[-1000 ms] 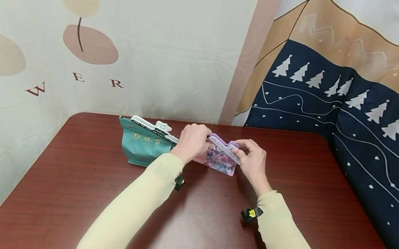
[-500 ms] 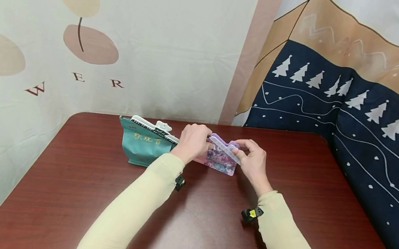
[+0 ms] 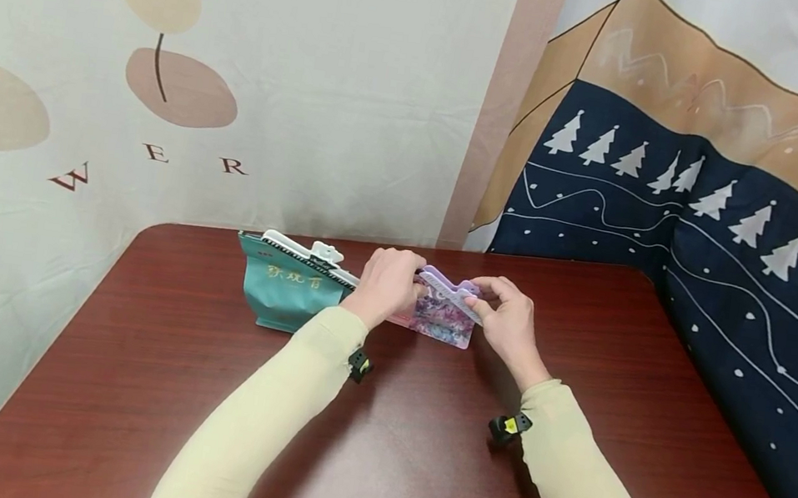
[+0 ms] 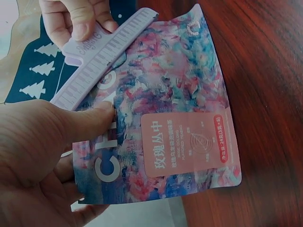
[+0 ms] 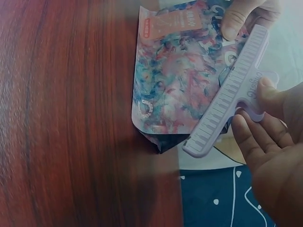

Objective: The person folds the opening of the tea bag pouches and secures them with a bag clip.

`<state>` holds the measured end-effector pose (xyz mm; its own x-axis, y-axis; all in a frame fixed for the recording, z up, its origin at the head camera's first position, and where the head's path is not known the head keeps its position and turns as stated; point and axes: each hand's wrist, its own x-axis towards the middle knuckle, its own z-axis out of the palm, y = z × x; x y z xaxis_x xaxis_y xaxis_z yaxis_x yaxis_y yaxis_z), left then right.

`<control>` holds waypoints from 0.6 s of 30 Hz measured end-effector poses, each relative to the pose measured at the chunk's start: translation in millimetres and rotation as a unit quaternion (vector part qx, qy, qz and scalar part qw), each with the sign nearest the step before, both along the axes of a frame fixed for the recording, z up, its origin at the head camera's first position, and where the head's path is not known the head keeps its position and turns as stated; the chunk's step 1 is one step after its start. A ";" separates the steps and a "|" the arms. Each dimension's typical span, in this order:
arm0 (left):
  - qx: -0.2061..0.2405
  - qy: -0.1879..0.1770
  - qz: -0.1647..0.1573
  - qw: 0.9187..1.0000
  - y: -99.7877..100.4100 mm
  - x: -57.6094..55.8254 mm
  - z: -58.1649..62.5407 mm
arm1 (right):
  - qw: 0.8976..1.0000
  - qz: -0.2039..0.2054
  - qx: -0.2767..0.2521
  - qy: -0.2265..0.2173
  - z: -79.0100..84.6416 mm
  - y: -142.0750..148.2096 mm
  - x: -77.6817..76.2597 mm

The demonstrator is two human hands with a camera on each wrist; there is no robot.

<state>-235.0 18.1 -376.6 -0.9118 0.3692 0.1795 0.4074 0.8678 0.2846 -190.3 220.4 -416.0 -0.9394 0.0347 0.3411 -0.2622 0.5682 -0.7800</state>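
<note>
A pouch point(image 4: 189, 80) of tea bags, with a pink and blue floral print and a pink label, stands near the back of the table. My left hand point(image 3: 387, 283) pinches it, thumb lying across the printed front. A pale purple bag clip point(image 4: 111, 52) with a piano-key pattern lies across the pouch's upper edge. My right hand point(image 5: 279, 137) grips this clip by its handle, thumb on the near side and fingers behind. In the right wrist view, the clip slants over the top of the pouch, and its lower end sticks out past the pouch's side.
A teal bag point(image 3: 290, 295) with gold characters stands left of my left hand. A white clip point(image 3: 293, 248) with a black-and-white key pattern runs along its top. The dark red wooden table point(image 3: 371, 464) ends at a pale printed cloth and a navy tree-patterned cloth point(image 3: 602, 200).
My right wrist and forearm have shifted slightly to the right. Both hands keep their hold on the pouch and the purple clip.
</note>
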 end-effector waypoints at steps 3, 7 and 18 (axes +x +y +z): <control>0.011 0.006 -0.014 1.000 -0.4 1.4 -0.6 | 1.000 0.010 0.004 -0.001 1.0 2.1 0.3; 0.024 0.014 -0.031 0.999 0.4 4.2 -1.0 | 1.000 0.022 0.011 -0.006 3.3 5.9 2.0; 0.038 0.046 -0.065 0.996 -1.9 18.1 6.9 | 0.996 0.038 0.082 -0.005 12.1 15.2 9.2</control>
<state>-217.0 16.2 -369.7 -0.8362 0.4649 0.2911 0.5415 0.7840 0.3036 -181.1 235.7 -403.9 -0.9403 -0.0924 0.3276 -0.3028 0.6667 -0.6810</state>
